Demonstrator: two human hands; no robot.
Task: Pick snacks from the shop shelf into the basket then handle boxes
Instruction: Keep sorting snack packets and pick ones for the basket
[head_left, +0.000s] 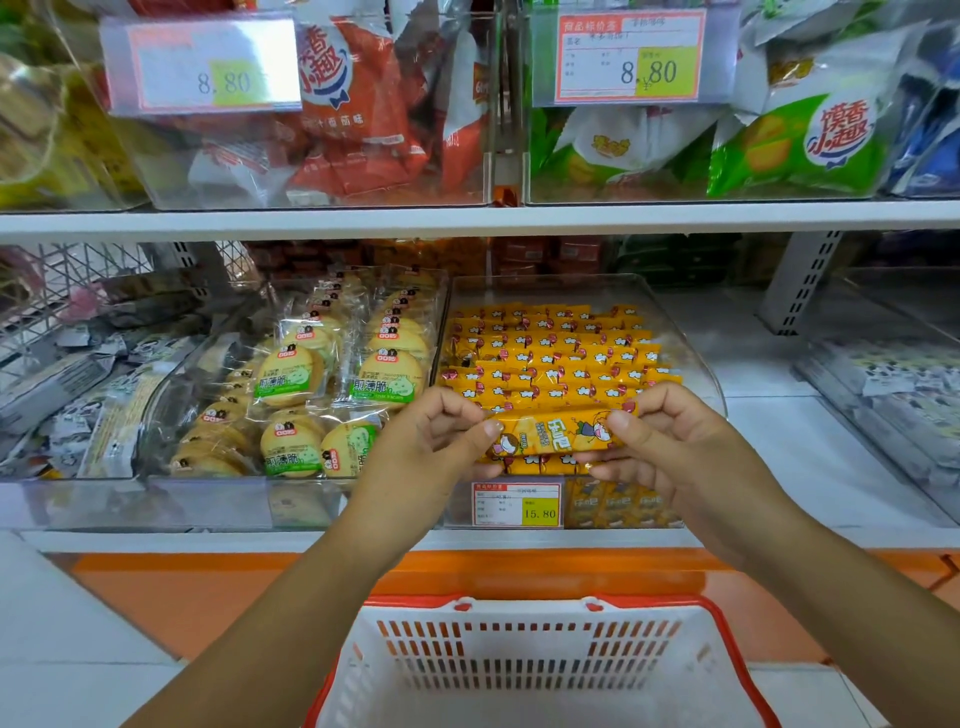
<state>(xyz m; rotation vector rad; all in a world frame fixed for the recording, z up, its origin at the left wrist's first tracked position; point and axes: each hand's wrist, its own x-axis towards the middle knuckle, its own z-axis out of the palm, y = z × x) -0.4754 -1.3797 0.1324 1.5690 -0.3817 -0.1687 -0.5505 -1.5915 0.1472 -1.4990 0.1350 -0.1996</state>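
Holds one yellow snack packet (553, 435) level, high above the white basket (519, 657). Pinches its ends with left hand (431, 441) and right hand (670, 439), fingers (631, 423) curled and clamped on the wrapper.

The basket (524, 616) looks like matt white plastic, with a slotted wall and a smooth red rim. Straight above it, the yellow snack packet (553, 434) is glossy printed film. Further above the basket, the clear bin (675, 332) is transparent hard plastic that catches glare. Above and left of the basket, the biscuit packs (384, 374) are in clear, shiny wrap. Just above the basket, the price tag (517, 504) is paper. Higher still, the shelf board (467, 221) is smooth and white.
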